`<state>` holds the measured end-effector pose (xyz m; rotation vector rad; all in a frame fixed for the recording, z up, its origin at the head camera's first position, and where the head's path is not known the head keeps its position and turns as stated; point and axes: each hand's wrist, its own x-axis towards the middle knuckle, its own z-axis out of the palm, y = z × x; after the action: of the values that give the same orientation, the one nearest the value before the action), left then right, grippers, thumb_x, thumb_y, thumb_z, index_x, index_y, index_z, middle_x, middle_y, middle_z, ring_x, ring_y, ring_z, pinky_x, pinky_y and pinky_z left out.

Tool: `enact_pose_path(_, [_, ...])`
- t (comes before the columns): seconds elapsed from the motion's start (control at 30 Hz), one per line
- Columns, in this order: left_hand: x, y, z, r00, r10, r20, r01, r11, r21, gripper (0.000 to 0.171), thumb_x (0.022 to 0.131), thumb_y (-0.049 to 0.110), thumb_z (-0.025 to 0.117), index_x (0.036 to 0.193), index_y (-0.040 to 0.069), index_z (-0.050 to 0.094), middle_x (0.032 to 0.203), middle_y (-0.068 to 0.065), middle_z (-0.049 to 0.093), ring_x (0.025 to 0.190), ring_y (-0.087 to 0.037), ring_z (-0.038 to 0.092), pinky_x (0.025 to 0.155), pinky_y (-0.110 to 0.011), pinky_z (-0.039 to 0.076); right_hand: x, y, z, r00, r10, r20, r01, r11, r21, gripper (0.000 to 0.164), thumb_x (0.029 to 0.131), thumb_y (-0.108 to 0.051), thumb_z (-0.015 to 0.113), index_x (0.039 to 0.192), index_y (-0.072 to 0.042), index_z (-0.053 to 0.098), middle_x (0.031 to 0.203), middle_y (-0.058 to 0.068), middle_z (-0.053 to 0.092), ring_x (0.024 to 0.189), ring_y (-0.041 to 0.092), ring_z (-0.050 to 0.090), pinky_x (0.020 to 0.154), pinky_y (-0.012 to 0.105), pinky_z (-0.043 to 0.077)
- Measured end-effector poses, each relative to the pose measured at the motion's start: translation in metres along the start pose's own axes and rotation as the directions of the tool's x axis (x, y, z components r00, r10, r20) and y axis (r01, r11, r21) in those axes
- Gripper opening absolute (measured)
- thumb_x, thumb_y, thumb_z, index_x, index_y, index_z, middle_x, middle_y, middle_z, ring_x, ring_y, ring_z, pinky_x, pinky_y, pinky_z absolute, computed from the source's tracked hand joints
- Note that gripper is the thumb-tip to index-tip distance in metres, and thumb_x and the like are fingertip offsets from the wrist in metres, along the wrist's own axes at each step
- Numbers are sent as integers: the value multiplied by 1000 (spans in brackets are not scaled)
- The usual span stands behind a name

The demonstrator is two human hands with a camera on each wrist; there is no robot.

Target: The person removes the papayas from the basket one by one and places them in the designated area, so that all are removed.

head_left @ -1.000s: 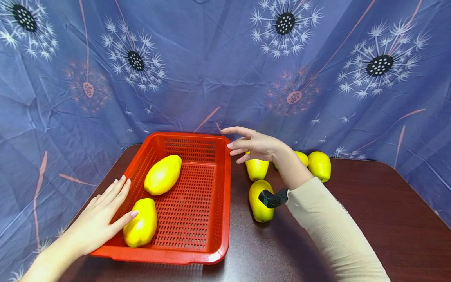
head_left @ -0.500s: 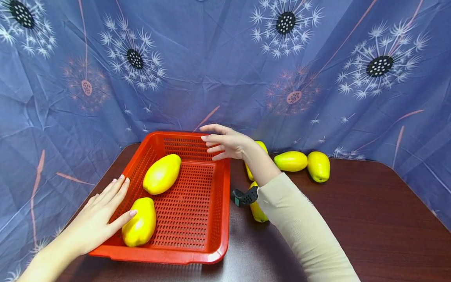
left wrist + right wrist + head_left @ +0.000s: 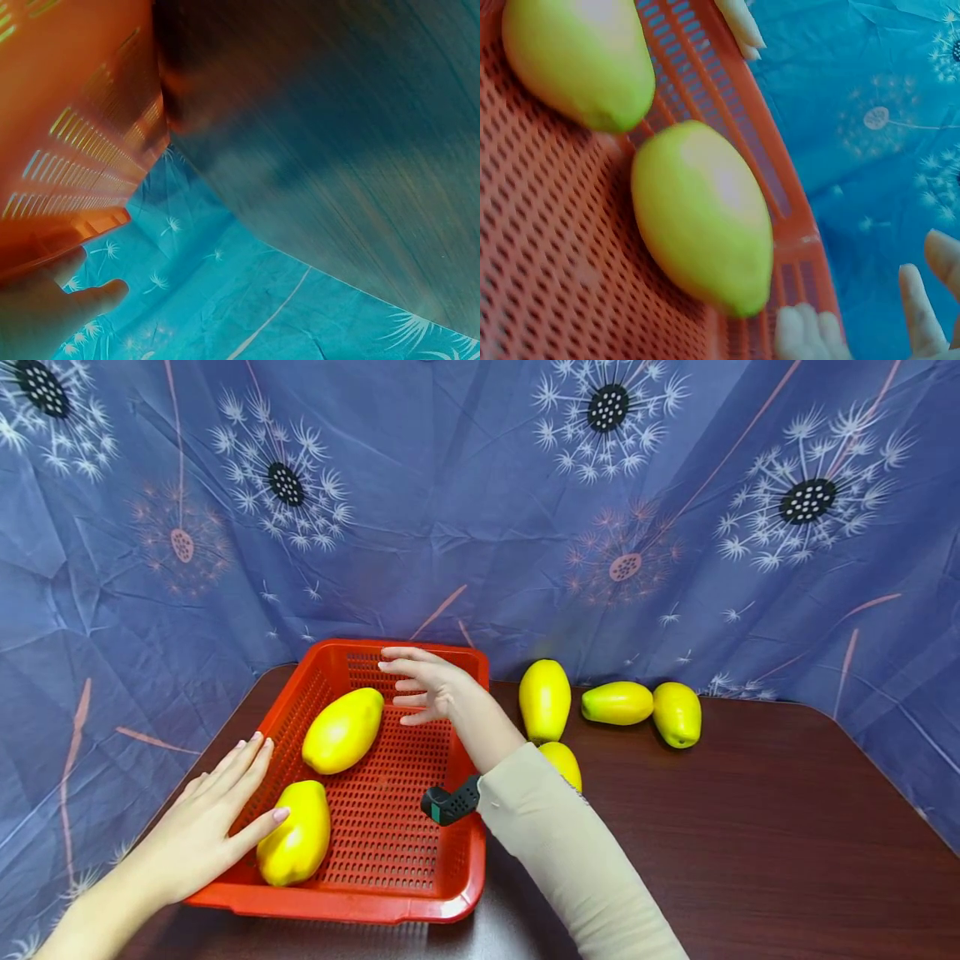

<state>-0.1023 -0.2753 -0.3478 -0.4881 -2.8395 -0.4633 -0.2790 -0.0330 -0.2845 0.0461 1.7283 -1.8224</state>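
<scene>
A red plastic basket [image 3: 465,906] with slotted walls holds two yellow papayas, a rear one [image 3: 342,731] and a front one [image 3: 294,832]. My left hand [image 3: 198,827] rests on its left rim, fingers straight, the thumb overlapping the front papaya in the head view. Over the rear right part of the basket is my right hand [image 3: 435,689], with spread, loosely bent fingers and nothing in them. Its fingertips point toward the rear papaya with a gap between. Both papayas [image 3: 703,217] show large in the right wrist view, with right-hand fingertips [image 3: 802,334] near the basket rim.
Right of the basket on the dark wood table [image 3: 750,827] lie several more papayas: an upright one [image 3: 544,700], one on its side [image 3: 618,703], another at its right [image 3: 677,715], and one [image 3: 562,764] partly behind the right sleeve. A blue dandelion-print cloth [image 3: 450,510] hangs behind.
My right hand has moved left from above the papayas on the table, across the basket's right rim, to over its inside. The left hand stays on the rim.
</scene>
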Motion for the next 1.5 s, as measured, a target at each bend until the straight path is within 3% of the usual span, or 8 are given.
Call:
enact_pose_path(0.27, [0, 0, 1, 1000, 12, -17, -12, 1000, 14, 79, 89, 40, 60, 148, 3, 22, 155, -13, 13, 142, -26, 4, 104, -63, 12, 10, 17, 29, 993, 77, -92, -71, 995, 65, 39, 81, -19, 72, 119, -28, 64, 145, 18, 31, 128, 43, 32, 94, 62, 32])
enact_pose_path(0.53, [0, -1, 2, 1000, 3, -13, -3, 1000, 12, 79, 88, 40, 60, 148, 4, 22, 154, -14, 14, 142, -27, 6, 101, -66, 15, 13, 23, 43, 982, 90, -165, -84, 995, 46, 28, 78, -15, 75, 102, -28, 70, 140, 17, 38, 127, 44, 31, 93, 64, 31])
enact_pose_path(0.83, [-1, -2, 3, 1000, 1, -15, -1, 1000, 18, 80, 88, 40, 60, 148, 4, 21, 155, -13, 13, 142, -26, 4, 103, -64, 11, 20, 35, 56, 974, 78, -211, -82, 997, -9, 27, 78, -13, 74, 100, -28, 71, 139, 14, 40, 123, 46, 35, 90, 64, 34])
enact_pose_path(1.1, [2, -2, 2, 1000, 11, -15, -11, 1000, 14, 79, 88, 40, 61, 147, 3, 24, 154, -15, 15, 142, -28, 6, 103, -64, 12, 31, 50, 70, 967, 57, -248, -81, 993, -87, 41, 76, -10, 76, 110, -30, 67, 127, 6, 49, 115, 35, 46, 83, 65, 38])
enact_pose_path(1.27, [3, -1, 2, 1000, 8, -14, -8, 1000, 10, 78, 88, 40, 60, 147, 2, 25, 154, -15, 15, 142, -27, 6, 105, -62, 11, 36, 53, 69, 978, 27, -207, -51, 992, -114, 44, 77, -13, 76, 116, -29, 63, 126, 6, 49, 109, 37, 49, 79, 62, 44])
enact_pose_path(1.5, [3, -1, -2, 1000, -14, 15, 14, 1000, 5, 79, 88, 41, 60, 147, 2, 24, 154, -16, 13, 141, -32, 7, 105, -63, 11, 38, 52, 62, 998, 21, -58, -29, 989, -143, 49, 80, -11, 73, 124, -27, 57, 126, 11, 45, 102, 45, 50, 73, 60, 49])
